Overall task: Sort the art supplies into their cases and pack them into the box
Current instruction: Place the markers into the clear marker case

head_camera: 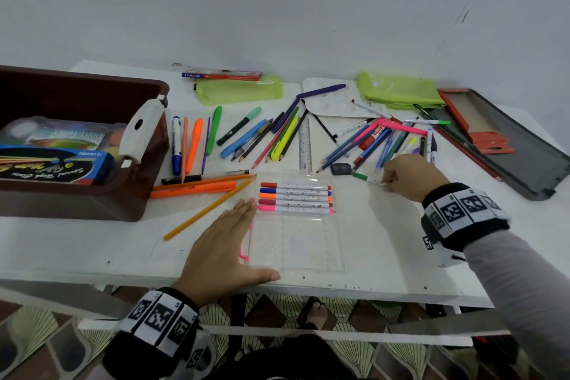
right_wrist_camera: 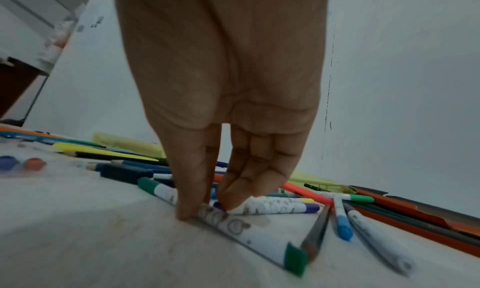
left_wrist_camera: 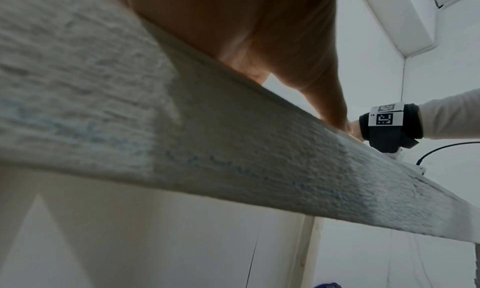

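A clear plastic marker case (head_camera: 296,244) lies open at the table's front, with several markers (head_camera: 296,197) lined up in its far half. My left hand (head_camera: 228,244) lies flat on the table, fingers straight, along the case's left edge. My right hand (head_camera: 401,176) reaches to the right of the case and pinches a white marker with a green cap (head_camera: 365,177) (right_wrist_camera: 233,222) between thumb and fingertips; the marker still lies on the table. A brown box (head_camera: 77,194) with paint and crayon packs stands at the left.
Loose pens, pencils, markers, a ruler (head_camera: 304,145) and an eraser (head_camera: 340,168) are scattered across the middle. Two green pouches (head_camera: 240,89) (head_camera: 401,91), a white palette (head_camera: 327,102) and a pencil carton (head_camera: 222,75) lie at the back. An open tin case (head_camera: 505,145) sits far right.
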